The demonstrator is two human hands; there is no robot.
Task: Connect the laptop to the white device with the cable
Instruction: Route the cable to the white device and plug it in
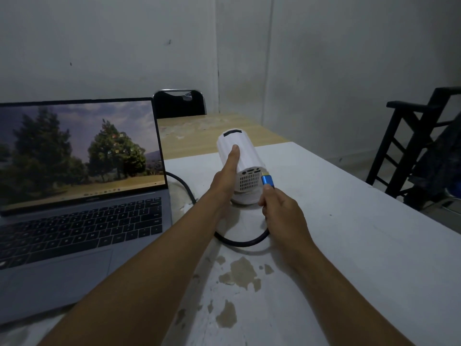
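A white cylindrical device (245,156) lies tilted on its round stand at the middle of the white table (349,221), its ported, vented rear end facing me. My left hand (225,178) grips its left side, thumb along the top. My right hand (282,211) pinches the blue metal plug (267,180) of a black cable (243,242), the plug tip just right of the rear ports and touching or nearly touching the casing. The cable loops under my arms toward the right side of the open grey laptop (82,221), whose screen shows trees.
A black chair back (179,103) stands behind the laptop at a wooden tabletop (212,131). A black frame or rack (419,146) stands at the right beyond the table edge. Brown worn patches (239,273) mark the white table near me. Grey walls close the back.
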